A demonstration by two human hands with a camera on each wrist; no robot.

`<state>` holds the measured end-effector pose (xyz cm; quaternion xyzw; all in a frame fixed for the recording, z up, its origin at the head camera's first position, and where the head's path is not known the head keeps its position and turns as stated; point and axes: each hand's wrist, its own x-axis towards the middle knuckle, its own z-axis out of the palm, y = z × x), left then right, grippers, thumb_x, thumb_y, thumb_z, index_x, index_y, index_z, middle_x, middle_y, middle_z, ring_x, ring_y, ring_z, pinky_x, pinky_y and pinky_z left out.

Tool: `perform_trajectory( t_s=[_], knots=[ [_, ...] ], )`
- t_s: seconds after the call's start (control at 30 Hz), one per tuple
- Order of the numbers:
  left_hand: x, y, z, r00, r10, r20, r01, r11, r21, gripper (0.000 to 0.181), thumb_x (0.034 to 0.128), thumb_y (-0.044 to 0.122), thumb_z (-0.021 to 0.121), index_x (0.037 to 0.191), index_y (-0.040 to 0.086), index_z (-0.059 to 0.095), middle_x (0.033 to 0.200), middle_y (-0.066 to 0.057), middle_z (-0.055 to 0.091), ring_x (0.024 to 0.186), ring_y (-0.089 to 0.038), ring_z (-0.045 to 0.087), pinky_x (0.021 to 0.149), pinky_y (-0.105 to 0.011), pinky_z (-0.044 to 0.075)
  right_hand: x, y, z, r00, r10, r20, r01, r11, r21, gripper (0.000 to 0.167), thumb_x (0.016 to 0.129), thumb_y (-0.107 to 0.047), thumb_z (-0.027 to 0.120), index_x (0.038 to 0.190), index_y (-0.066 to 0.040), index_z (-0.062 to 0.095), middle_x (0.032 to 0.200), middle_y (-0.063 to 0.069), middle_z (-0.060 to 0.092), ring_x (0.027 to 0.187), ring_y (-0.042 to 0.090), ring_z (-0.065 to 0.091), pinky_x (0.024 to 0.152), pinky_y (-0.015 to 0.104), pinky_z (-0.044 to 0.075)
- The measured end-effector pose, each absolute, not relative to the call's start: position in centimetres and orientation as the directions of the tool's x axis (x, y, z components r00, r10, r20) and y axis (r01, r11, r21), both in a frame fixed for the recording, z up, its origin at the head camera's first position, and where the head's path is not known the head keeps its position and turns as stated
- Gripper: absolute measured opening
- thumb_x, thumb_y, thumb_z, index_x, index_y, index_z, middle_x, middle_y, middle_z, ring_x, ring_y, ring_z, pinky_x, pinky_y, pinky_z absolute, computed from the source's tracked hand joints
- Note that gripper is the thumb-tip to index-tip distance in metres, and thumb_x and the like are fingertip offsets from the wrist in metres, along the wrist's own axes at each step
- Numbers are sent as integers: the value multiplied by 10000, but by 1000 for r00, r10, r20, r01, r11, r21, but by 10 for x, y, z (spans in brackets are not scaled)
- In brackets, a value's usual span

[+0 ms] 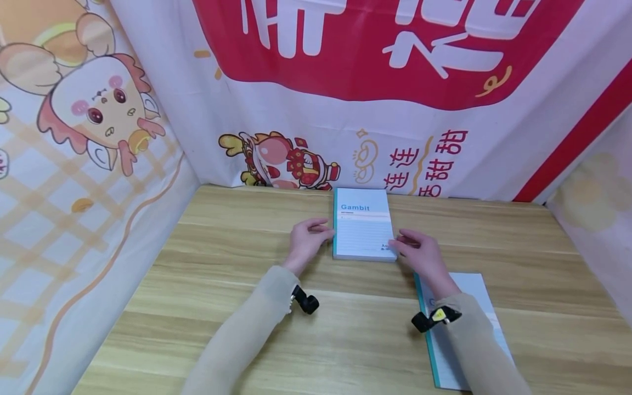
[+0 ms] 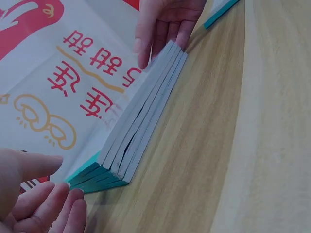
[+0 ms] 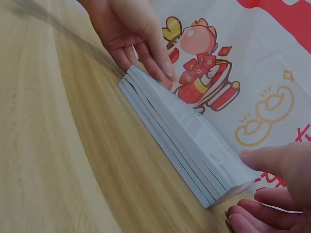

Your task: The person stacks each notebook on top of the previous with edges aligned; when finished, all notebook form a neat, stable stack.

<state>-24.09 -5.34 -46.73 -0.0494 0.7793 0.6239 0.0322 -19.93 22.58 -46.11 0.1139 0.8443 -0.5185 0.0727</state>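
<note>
A neat stack of several notebooks (image 1: pixel 362 225) lies against the back cloth, the top cover pale blue and white and marked "Gambit". In the left wrist view, the stacked notebooks (image 2: pixel 141 119) show teal spines and white page edges. My left hand (image 1: pixel 307 241) is beside the spine side, fingers loosely extended, the tips at or very near the spines. On the opposite side is my right hand (image 1: pixel 419 255), its thumb at the near right corner of the stack. The right wrist view shows its fingers (image 3: pixel 262 208) loosely bent, with a gap to the stack.
Another teal-spined notebook (image 1: pixel 444 351) lies at the front right, partly covered by my right forearm. The wooden table (image 1: pixel 345 329) meets a printed cloth (image 1: pixel 296 99) at the back, and a patterned cloth (image 1: pixel 99 219) hangs along the left.
</note>
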Motion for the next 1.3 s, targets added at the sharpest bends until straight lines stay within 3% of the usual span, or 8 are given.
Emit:
perform_trajectory(
  t_s=[0.37,0.7,1.2,1.3],
  knots=[
    [-207,-56,-457,-992,55,-114,-96,255,962,417,915,213,789,1295,83,676,1065,-4,712,967,-166,686,852,-327,579,-163,261,-451,-959,117,-259,281,509,-813,927,868,-707,650,1559,-135,419,1468,148,520,1351,343,483,1092,542,420],
    [-176,-50,-454,-984,174,-34,2,206,979,398,932,183,770,1281,16,679,1094,-69,734,1000,-198,701,867,-303,581,-129,292,-452,-973,122,-198,232,499,-835,785,946,-601,636,1532,-112,453,1507,175,486,1374,378,452,1079,578,416],
    [-130,-6,-466,-887,435,-154,-131,81,988,425,917,119,769,1294,-35,646,1154,-105,719,983,-164,701,839,-272,582,-102,335,-451,-923,215,-319,384,445,-809,927,905,-624,675,1600,-123,319,1561,187,410,1386,384,416,1054,623,407],
    [-123,3,-466,-859,480,-178,-159,81,984,428,923,144,767,1300,-18,649,1109,-56,734,998,-142,698,852,-265,576,-98,342,-453,-914,227,-336,404,448,-797,959,900,-626,679,1604,-101,293,1566,214,390,1387,403,412,1060,653,387]
  ],
)
